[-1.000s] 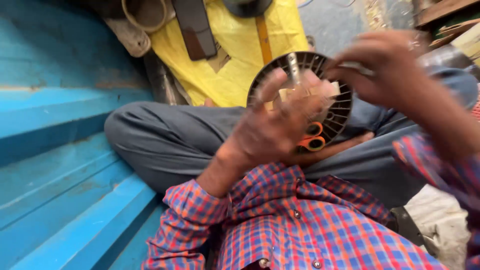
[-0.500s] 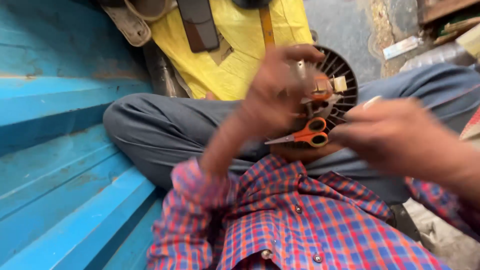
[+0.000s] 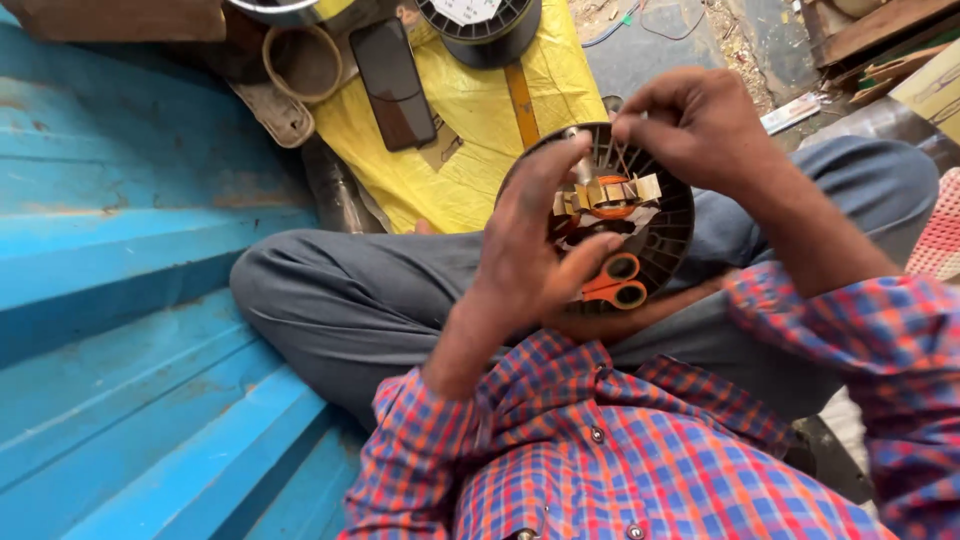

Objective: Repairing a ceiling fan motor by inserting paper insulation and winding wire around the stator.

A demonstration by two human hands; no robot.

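Note:
A round black slotted motor core point(image 3: 668, 228) rests on my crossed legs, with copper-coloured wire and tan paper strips point(image 3: 610, 190) at its middle. My left hand point(image 3: 535, 250) grips the core's left side, thumb across its face. My right hand point(image 3: 695, 125) is at the upper rim, fingertips pinched on something thin there. Orange-handled scissors point(image 3: 618, 282) lie beneath the core, by my left thumb.
A yellow sheet point(image 3: 470, 130) lies ahead with a dark phone point(image 3: 392, 85), a wire spool point(image 3: 480, 25) and a tan ring point(image 3: 302, 62). A blue painted metal surface point(image 3: 120, 300) fills the left. Wooden scraps point(image 3: 870, 40) lie at the upper right.
My right hand has come up from my lap to the core's upper rim. The view has steadied and the left hand still grips the core.

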